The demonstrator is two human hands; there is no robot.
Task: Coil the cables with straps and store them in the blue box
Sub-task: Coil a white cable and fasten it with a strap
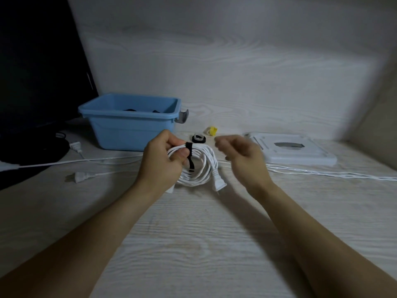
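My left hand (163, 160) grips a coiled white cable (200, 168) just above the table, thumb pressing a black strap (190, 155) wrapped over the coil. The coil's white plug (218, 186) hangs at its lower right. My right hand (240, 155) hovers just right of the coil, blurred, fingers loosely curled and holding nothing. The blue box (131, 121) stands behind my left hand, with dark items showing over its rim.
A rolled black strap (198, 139) and a yellow strap (211, 131) lie behind the coil. Loose white cables with plugs (80, 176) run across the table left and right (322, 173). A white lid (294, 149) lies right. A dark monitor (32, 82) stands left.
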